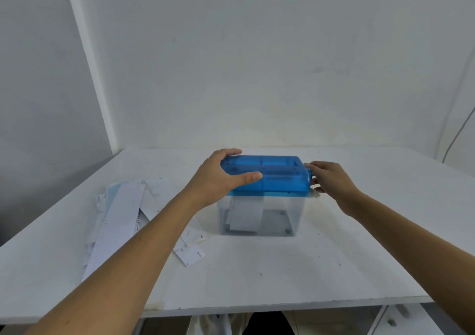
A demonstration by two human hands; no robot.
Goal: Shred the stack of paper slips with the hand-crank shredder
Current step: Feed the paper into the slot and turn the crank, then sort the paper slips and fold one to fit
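Note:
A hand-crank shredder (pixel 277 174) with a blue translucent top stands on a clear bin (pixel 282 216) at the middle of the white table (pixel 282 270). My left hand (pixel 218 177) grips the left end of the blue top, thumb along its front and fingers over its back edge. My right hand (pixel 330 180) is at the shredder's right end, its fingers curled round the crank there; the crank is mostly hidden. A white paper slip (pixel 246 216) hangs down inside the bin under the blue top. A loose stack of paper slips (pixel 123 216) lies left of the shredder, partly under my left forearm.
White walls close off the back and left of the table. A thin cable (pixel 460 131) hangs at the far right wall. The table's front edge runs near the bottom of the view, with white furniture (pixel 401 319) below it.

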